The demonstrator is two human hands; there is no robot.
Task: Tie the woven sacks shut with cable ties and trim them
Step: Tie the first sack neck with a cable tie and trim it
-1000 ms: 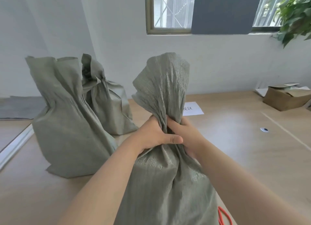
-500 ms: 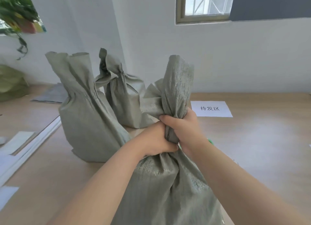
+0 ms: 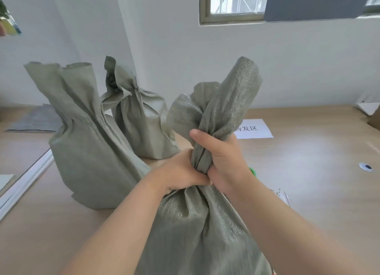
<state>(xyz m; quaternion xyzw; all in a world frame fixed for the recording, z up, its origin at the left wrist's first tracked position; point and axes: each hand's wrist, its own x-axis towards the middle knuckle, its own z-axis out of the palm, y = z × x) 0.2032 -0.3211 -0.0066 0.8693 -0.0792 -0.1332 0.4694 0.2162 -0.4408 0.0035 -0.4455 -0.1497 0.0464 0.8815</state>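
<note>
At the near edge of the desk point(image 3: 308, 182), the left hand point(image 3: 181, 171) grips the upright gathered neck of the sack point(image 3: 195, 233) (right hand point(image 3: 224, 157) clenched round it just above).

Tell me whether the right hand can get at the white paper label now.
Probably not: the right hand grips the near sack by its neck; the paper label lies beyond it.

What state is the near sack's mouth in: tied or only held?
Gathered shut but only held: the left hand and right hand grip the bunched neck of the near sack, and nothing visible is fastened around it.
</note>
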